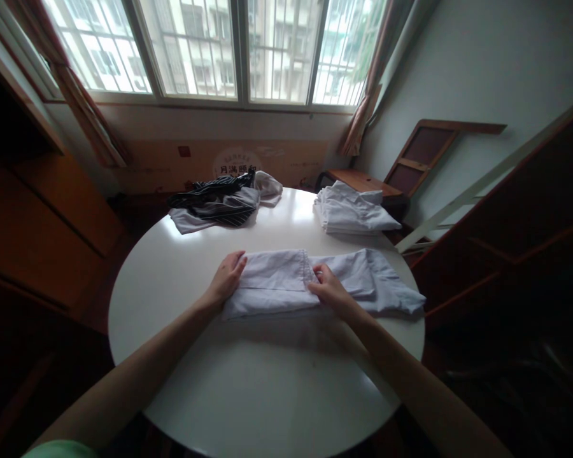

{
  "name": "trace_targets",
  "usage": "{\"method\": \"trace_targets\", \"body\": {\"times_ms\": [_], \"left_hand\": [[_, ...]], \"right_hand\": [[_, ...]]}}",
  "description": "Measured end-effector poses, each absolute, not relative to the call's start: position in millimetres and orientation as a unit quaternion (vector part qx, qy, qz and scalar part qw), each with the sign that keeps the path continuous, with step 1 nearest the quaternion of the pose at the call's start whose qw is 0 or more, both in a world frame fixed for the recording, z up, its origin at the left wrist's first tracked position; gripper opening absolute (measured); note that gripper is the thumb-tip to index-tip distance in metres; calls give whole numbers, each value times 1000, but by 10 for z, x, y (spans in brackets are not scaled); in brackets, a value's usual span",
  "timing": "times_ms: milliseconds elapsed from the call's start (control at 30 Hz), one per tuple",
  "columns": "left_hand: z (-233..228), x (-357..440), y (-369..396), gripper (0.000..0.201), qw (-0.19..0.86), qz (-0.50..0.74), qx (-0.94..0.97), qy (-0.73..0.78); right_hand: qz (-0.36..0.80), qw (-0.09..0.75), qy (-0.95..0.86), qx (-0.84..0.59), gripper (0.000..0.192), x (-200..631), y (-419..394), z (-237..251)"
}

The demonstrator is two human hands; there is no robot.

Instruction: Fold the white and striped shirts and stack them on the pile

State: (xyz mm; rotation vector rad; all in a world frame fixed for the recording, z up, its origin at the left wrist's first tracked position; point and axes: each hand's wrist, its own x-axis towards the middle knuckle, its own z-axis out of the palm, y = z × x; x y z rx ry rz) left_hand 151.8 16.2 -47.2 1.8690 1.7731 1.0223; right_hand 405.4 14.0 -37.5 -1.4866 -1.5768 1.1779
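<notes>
A pale, folded white garment (272, 273) lies lengthwise across the middle of the round table, with a gathered edge visible on its upper layer. At its left end, my left hand (227, 277) is closed over the folded edge, thumb on the cloth. Fingers of my right hand (328, 287) pinch the gathered edge near the middle of the garment. From there the lower layer runs on to the right and ends close to the table's right rim. The underside of the fold is hidden.
On the white round table (267, 394), a loose pile of dark striped and grey clothes (219, 200) lies at the back left. A stack of folded white clothes (351, 210) sits at the back right. Behind stand a wooden chair (363, 181) and barred windows (239, 51).
</notes>
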Motion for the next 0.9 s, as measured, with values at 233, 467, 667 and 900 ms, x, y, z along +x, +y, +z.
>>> {"method": "trace_targets", "body": {"times_ms": [233, 467, 667, 900], "left_hand": [[-447, 1562, 99, 40, 68, 335, 705, 621], [-435, 1525, 132, 34, 177, 394, 707, 560], [-483, 1450, 212, 41, 241, 418, 656, 580], [-444, 1438, 281, 37, 230, 387, 659, 602]], "right_hand": [[327, 274, -673, -604, 16, 4082, 130, -278], [172, 329, -690, -621, 21, 4223, 105, -144], [268, 281, -783, -486, 42, 4204, 17, -107], [381, 171, -783, -462, 35, 4436, 18, -23]]}}
